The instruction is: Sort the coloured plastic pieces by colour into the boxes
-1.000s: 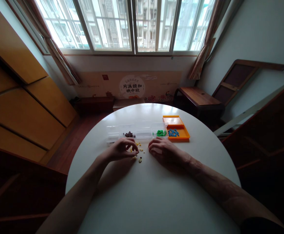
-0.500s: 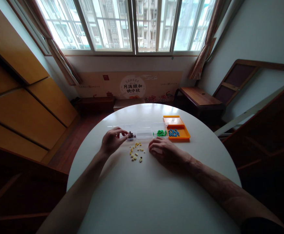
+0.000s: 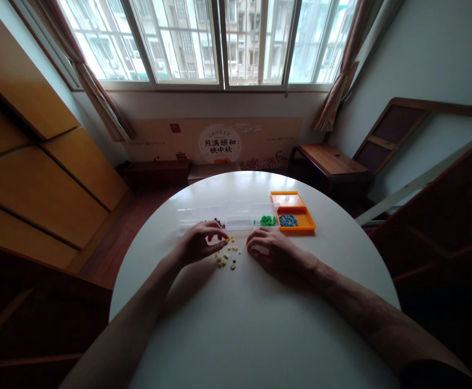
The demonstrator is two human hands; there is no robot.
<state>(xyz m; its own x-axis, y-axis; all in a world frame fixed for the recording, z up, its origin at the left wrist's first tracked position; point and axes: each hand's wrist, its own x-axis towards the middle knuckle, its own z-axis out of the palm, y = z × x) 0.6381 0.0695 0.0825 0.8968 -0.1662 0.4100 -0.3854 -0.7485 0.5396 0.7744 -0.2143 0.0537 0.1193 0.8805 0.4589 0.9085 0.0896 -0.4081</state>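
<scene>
My left hand (image 3: 200,243) hovers at the left edge of a loose group of small yellow building bricks (image 3: 225,256). Its thumb and index finger are apart, their tips close to the upper yellow pieces; no held piece shows. Behind it, small dark brown bricks (image 3: 219,222) lie in a clear plastic compartment box (image 3: 239,222), partly covered by the hand. My right hand (image 3: 274,248) rests on the table right of the yellow bricks, fingers curled inward and thumb near the index finger. Whatever may lie between those fingertips is hidden. One yellow piece (image 3: 233,266) has a dark bit beside it.
Green bricks (image 3: 267,221) sit in the clear box's right compartment. Beside it, an orange tray (image 3: 306,219) holds blue bricks (image 3: 288,220). The round white table (image 3: 236,335) ends in a curved edge before the window wall. A wooden chair (image 3: 333,159) stands beyond it.
My left hand has moved right and toward me, from the dark brown bricks in the clear box to the yellow bricks, its fingers spreading. My right hand has stayed in place.
</scene>
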